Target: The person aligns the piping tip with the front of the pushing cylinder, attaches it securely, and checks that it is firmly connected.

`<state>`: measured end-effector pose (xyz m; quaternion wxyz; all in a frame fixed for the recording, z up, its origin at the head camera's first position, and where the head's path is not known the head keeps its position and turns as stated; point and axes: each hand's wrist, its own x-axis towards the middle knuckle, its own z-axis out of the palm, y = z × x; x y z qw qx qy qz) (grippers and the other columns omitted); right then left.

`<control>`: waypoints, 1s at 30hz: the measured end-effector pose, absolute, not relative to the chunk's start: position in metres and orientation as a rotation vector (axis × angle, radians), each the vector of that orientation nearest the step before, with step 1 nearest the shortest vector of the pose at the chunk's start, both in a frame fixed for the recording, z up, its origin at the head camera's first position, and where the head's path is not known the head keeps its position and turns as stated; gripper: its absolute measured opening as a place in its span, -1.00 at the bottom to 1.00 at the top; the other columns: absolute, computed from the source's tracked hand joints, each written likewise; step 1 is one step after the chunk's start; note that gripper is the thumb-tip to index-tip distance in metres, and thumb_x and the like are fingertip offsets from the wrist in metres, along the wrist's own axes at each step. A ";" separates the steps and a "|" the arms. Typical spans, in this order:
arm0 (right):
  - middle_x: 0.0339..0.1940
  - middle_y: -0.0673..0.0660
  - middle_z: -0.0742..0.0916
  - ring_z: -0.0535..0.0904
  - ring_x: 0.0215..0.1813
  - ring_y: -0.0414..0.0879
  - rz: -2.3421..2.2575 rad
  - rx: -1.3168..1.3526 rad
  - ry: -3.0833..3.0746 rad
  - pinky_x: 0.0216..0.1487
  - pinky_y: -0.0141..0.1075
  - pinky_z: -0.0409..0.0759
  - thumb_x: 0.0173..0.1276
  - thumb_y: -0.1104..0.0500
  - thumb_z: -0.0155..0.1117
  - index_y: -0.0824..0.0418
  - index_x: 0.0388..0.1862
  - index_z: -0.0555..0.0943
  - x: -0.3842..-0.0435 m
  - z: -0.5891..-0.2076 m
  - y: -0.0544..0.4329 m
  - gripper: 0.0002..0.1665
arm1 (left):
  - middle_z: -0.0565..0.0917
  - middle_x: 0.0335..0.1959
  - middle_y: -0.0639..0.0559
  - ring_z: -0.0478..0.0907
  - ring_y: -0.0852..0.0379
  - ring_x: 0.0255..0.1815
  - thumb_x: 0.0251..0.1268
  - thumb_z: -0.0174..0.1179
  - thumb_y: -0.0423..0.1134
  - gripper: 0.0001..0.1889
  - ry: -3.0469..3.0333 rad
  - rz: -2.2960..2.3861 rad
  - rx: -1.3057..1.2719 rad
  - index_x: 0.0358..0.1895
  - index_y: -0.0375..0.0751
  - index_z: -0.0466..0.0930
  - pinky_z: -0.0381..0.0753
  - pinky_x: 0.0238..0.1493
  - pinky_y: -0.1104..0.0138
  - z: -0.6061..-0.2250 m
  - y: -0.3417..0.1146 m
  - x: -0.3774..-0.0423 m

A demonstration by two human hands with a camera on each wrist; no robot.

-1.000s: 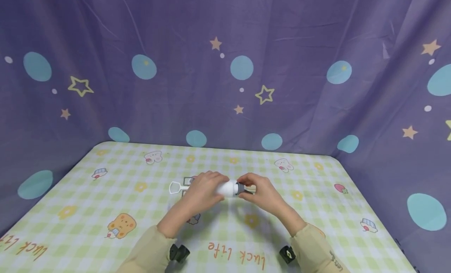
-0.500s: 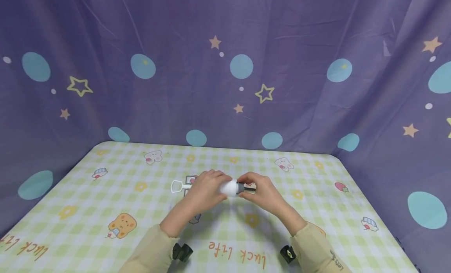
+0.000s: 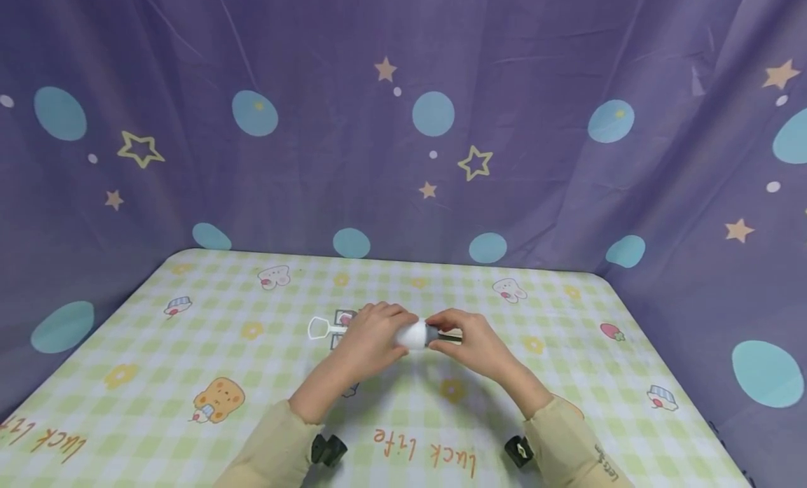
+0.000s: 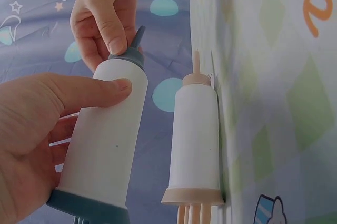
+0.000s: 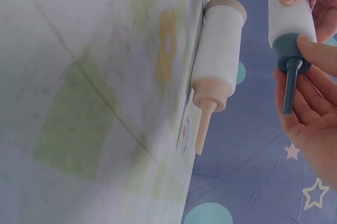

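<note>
Held level above the table is a white syringe-like tube [image 4: 108, 134] with a dark teal flange and a teal nozzle cap [image 5: 287, 47]. My left hand [image 3: 375, 337] wraps its fingers and thumb around the barrel. From the other end, my right hand [image 3: 471, 342] pinches the cap between thumb and fingers, with the thin nozzle [image 5: 290, 89] pointing toward the right palm. Next to it, a second white tube [image 4: 195, 134] with beige ends lies along the tabletop; the head view mostly hides it behind the hands. A white loop [image 3: 318, 328] sticks out left of my left hand.
A green-and-white checked tablecloth [image 3: 265, 362] with printed cartoons covers the table. A purple curtain [image 3: 340, 173] with stars and dots surrounds its back and sides. Black wrist cameras [image 3: 328, 450] hang below both sleeves.
The teal cap now sits closer against the barrel; a narrow white neck showing one second ago is covered. Its nozzle points straighter to the right. Both hands shifted only slightly.
</note>
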<state>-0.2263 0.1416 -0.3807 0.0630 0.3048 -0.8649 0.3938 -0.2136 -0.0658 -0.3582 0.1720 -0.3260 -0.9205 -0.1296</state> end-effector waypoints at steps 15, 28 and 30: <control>-0.15 -0.04 0.68 0.61 -0.16 -0.23 1.381 0.913 -2.651 -0.06 -0.35 0.54 0.29 -0.02 0.15 0.05 -0.04 0.54 -0.229 -0.384 0.150 -0.69 | 0.63 -0.12 0.04 0.53 0.08 -0.12 -0.16 0.43 -0.20 -0.54 -2.554 -0.411 -0.930 -0.05 -0.10 0.59 0.45 -0.14 0.23 -0.359 -0.065 -0.211; -0.08 0.09 0.63 0.62 -0.12 -0.09 1.485 0.932 -2.663 0.00 -0.24 0.54 0.13 0.17 0.34 0.14 -0.03 0.49 -0.228 -0.382 0.152 -0.60 | 0.64 -0.14 0.05 0.54 0.08 -0.14 -0.18 0.44 -0.20 -0.54 -2.541 -0.413 -0.933 -0.07 -0.10 0.60 0.46 -0.15 0.24 -0.361 -0.065 -0.211; -0.10 0.07 0.64 0.61 -0.13 -0.10 1.472 0.932 -2.661 -0.01 -0.25 0.54 0.15 0.14 0.32 0.13 -0.03 0.49 -0.228 -0.381 0.153 -0.62 | 0.64 -0.14 0.05 0.54 0.08 -0.15 -0.19 0.44 -0.20 -0.54 -2.530 -0.413 -0.937 -0.07 -0.10 0.60 0.46 -0.16 0.24 -0.361 -0.065 -0.211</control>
